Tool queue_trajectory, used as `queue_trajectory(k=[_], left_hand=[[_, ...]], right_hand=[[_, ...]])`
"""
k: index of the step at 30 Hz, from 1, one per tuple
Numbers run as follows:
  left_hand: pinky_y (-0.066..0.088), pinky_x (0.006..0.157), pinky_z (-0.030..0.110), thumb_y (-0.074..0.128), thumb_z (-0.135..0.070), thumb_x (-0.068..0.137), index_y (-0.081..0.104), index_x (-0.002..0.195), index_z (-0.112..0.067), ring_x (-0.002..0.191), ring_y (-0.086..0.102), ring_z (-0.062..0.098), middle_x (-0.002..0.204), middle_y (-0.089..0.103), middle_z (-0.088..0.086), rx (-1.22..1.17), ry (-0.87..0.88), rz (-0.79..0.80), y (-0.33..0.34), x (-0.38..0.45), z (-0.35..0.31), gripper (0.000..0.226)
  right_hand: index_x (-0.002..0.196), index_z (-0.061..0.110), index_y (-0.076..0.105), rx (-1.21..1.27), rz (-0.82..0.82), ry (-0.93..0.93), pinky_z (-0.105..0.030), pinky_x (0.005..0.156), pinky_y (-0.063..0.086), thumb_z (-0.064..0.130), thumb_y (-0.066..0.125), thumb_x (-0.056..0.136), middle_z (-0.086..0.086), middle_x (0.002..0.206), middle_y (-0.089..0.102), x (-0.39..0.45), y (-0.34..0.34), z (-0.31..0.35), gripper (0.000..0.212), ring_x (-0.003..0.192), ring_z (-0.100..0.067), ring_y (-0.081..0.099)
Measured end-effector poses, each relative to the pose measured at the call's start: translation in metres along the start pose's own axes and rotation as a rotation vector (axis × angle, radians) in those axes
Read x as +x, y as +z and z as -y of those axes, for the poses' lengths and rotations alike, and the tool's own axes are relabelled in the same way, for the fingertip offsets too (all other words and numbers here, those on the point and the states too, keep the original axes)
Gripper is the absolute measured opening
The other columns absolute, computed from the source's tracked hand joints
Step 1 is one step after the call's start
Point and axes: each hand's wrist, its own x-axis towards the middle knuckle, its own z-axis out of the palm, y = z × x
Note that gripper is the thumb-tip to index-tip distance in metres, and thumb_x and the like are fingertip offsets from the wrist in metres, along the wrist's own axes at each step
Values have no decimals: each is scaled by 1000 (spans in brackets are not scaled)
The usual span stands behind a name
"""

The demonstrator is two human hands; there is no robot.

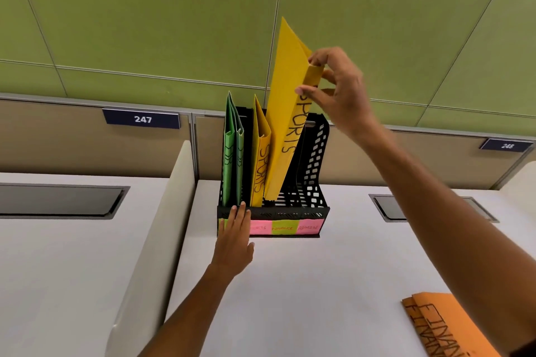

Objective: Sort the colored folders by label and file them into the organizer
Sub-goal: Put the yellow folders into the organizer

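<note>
right fingers (311, 93) pinching the top of a tilted yellow folder (285, 113) marked "sports", lower end inside the black organizer (314, 171). left hand (235, 236) flat, fingers straight, against the organizer's front, hiding part of the pink "sports" label (258, 227). orange folders (443, 327) on the worktop (304, 284), cut off, reading "finan".

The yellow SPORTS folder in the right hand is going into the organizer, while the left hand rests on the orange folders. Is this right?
Not quite. In the head view the left hand rests against the organizer front, not the orange folders. The right hand does lower the yellow SPORTS folder in.
</note>
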Motion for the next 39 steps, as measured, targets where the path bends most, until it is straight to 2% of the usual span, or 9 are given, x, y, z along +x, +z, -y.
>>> queue_trajectory(k=[2,4,9,15,21,26,29,33,39], left_hand=[[6,121,49,51,-32,96,2,155,-12,151,-10,27,163,-12,7,42,-14,24,3,2,4,79],[7,121,50,52,-31,95,2,155,-12,151,-9,28,163,-14,6,55,-24,26,7,2,8,80],[3,120,51,50,-31,95,-6,155,-15,151,-12,25,162,-18,2,60,-59,30,11,3,9,83],[3,120,52,52,-35,95,-6,155,-16,151,-10,26,162,-20,1,51,-77,44,11,4,8,85],[8,120,53,56,-42,93,-4,155,-15,151,-6,28,162,-18,2,73,-101,73,12,7,5,90],[11,119,52,55,-45,93,-5,155,-14,151,-6,30,163,-17,3,107,-110,115,7,7,0,92],[12,120,51,53,-44,94,-5,155,-13,151,-7,29,163,-14,4,100,-114,101,4,1,-5,89],[13,120,51,47,-46,96,-4,155,-15,151,-9,29,163,-15,6,121,-110,71,6,-18,-12,84],[7,120,52,33,-52,99,-8,155,-18,151,-10,29,161,-19,7,86,-121,8,10,-48,-26,77]], right_hand=[[106,-3,54,-28,-23,-25,-11,86,51,14,76,80,-19,116,57,-10,16,-9,38,106,-23,59],[104,-2,56,-19,-27,-24,-5,79,50,13,76,80,-19,115,57,-20,32,-17,35,103,-18,56],[105,11,55,55,37,10,-16,78,57,21,72,83,-1,117,51,-45,67,-36,30,102,-10,56],[104,14,53,8,113,98,-35,82,58,27,70,85,0,117,51,-88,102,-58,28,106,-13,55],[117,12,55,-94,90,193,-23,96,46,24,70,87,-2,129,51,-111,117,-58,36,110,4,43],[143,20,37,-162,177,320,-24,105,35,15,68,89,7,159,21,-117,117,-52,63,136,-11,38],[153,23,18,-266,276,354,-39,117,31,16,67,89,7,162,7,-112,113,-47,80,146,-19,24],[153,26,-12,-359,426,386,-54,119,15,32,64,91,4,163,-12,-120,107,-41,99,150,-30,0],[152,29,-17,-344,432,469,-52,120,13,58,52,90,2,163,-13,-202,104,-33,96,150,-29,0]])
